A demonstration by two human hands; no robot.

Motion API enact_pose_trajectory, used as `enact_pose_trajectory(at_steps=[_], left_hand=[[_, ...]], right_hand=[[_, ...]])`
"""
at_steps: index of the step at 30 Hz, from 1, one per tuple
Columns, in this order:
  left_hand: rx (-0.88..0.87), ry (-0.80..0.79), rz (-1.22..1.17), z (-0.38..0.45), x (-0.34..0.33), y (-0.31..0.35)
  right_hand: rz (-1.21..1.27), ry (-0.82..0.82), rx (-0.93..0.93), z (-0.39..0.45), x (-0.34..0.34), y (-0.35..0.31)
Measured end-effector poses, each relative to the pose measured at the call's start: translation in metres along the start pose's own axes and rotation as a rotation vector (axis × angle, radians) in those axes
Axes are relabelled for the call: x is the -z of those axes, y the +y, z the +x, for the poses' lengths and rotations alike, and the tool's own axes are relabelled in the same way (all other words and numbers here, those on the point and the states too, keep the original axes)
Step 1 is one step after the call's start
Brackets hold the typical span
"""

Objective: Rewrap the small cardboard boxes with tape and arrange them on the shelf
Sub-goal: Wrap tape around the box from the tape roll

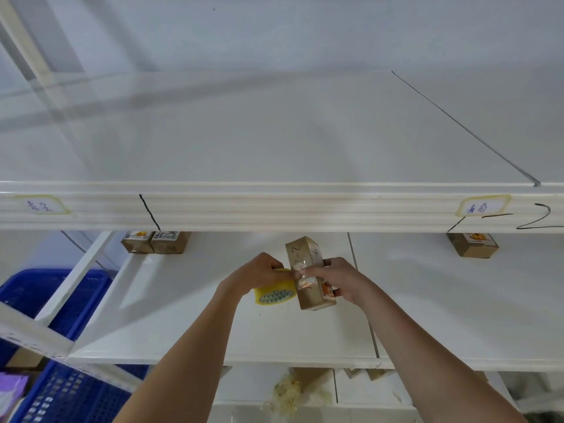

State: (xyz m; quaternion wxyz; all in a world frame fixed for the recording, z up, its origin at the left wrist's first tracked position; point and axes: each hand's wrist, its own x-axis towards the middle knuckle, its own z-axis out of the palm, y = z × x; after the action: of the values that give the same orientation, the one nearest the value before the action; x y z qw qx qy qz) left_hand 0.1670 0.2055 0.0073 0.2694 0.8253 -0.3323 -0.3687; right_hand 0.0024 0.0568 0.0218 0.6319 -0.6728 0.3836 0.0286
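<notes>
Over the middle shelf point(189, 315), the right hand point(338, 277) grips a small box point(308, 270) upright while the left hand point(256, 273) clutches the yellow tape roll point(274, 296) beside it. Three boxes point(152, 242) point(471, 244) sit behind; blue crates point(76, 306) crowd left.

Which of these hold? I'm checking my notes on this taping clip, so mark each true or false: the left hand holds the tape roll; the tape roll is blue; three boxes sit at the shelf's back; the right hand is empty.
1. The left hand holds the tape roll: true.
2. The tape roll is blue: false, it is yellow.
3. Three other cardboard boxes sit at the back of the shelf: true.
4. The right hand is empty: false, it grips the small cardboard box.
</notes>
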Motion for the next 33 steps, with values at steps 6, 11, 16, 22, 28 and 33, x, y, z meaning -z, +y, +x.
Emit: enact_pose_trajectory(at_steps=[6, 11, 16, 22, 28, 33], left_hand=[[0.015, -0.018, -0.051, 0.001, 0.008, -0.010], [0.042, 0.000, 0.048, 0.005, 0.009, -0.008], [0.112, 0.064, 0.166, 0.005, 0.003, -0.018], [0.130, 0.037, 0.171, 0.002, 0.003, -0.019], [0.090, 0.034, 0.178, -0.002, 0.008, -0.011], [-0.004, -0.046, -0.008, 0.001, 0.010, -0.015]], right_hand=[[-0.004, 0.033, -0.023, 0.001, 0.009, 0.006], [-0.008, 0.035, -0.024, 0.001, 0.008, 0.013], [0.028, 0.003, -0.009, 0.002, 0.011, 0.017], [0.073, -0.014, 0.005, -0.001, 0.010, 0.020], [0.077, -0.002, -0.002, 0.000, 0.016, 0.019], [0.102, -0.016, 0.014, 0.001, 0.027, 0.015]])
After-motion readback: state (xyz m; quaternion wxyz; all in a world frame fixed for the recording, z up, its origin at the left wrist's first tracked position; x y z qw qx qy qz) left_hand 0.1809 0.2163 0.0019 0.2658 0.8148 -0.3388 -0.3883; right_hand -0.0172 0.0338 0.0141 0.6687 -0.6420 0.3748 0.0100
